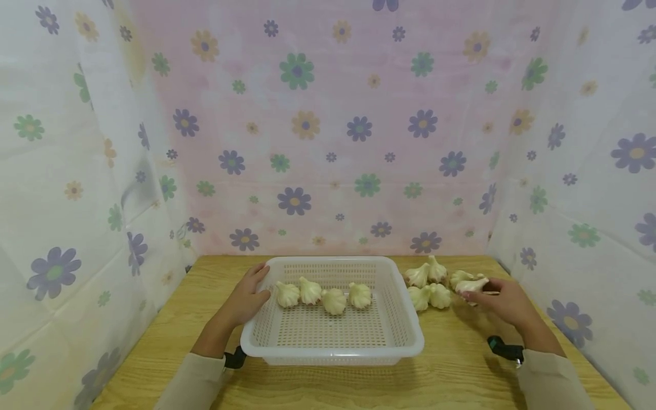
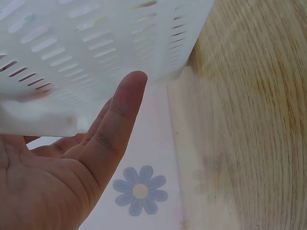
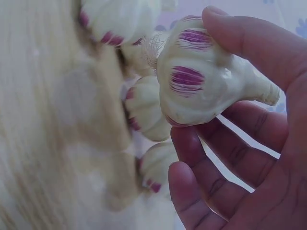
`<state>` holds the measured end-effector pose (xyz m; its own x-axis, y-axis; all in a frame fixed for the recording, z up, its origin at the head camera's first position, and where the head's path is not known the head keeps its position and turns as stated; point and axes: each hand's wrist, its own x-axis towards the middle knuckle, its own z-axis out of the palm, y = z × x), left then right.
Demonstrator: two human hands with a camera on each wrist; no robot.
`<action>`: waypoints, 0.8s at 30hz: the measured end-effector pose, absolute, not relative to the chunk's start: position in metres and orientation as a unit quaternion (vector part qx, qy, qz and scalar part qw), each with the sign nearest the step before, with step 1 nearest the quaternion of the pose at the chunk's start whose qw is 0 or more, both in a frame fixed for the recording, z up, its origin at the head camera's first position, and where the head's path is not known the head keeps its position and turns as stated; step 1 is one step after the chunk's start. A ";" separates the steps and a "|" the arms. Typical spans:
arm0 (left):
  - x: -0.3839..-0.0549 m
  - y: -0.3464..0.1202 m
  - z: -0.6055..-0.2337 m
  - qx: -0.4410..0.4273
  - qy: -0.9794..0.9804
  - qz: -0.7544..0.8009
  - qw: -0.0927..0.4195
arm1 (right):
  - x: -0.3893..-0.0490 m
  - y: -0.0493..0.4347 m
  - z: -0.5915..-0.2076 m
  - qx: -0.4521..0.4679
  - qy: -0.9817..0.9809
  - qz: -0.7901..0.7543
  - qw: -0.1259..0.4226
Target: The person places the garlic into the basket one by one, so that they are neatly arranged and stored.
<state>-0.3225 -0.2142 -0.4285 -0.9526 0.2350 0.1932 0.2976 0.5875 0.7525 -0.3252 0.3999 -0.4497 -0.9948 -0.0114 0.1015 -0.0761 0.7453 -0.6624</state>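
A white plastic basket (image 1: 333,352) with slotted walls stands on the table, holding several pale garlic bulbs (image 1: 335,302) toward its back. My left hand (image 1: 246,299) holds the basket's left rim. In the left wrist view, its straight fingers (image 2: 117,120) lie along the outer wall; the rim partly hides the rest. On the right, my right hand (image 1: 504,302) pinches a garlic bulb (image 3: 192,76) between thumb and fingertips. Purple streaks mark that bulb, and its stem points toward the palm. Just left of this hand, more garlic bulbs (image 1: 419,275) lie grouped beside the basket.
The wood-grain table (image 1: 451,364) bears everything. Flower-patterned cloth (image 1: 328,136) hangs behind it and along both sides. A dark wrist device (image 1: 504,347) sits at the right sleeve, another wrist device (image 1: 236,357) at the left.
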 end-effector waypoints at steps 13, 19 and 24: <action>-0.322 -0.214 -0.427 -0.147 -0.890 -0.429 0.039 | -0.319 0.380 -0.423 0.047 -0.925 0.371 0.065; -0.324 -0.214 -0.430 -0.147 -0.887 -0.437 0.036 | -0.317 0.369 -0.411 0.060 -0.924 0.369 0.083; -0.325 -0.216 -0.432 -0.144 -0.890 -0.432 0.038 | -0.318 0.355 -0.400 0.071 -0.924 0.366 0.091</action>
<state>-0.3249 -0.2157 -0.4321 -0.9555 0.2239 0.1920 0.2893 0.5854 0.7573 -0.3178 0.3553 -0.3998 -0.9736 -0.0640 0.2192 -0.1967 0.7223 -0.6630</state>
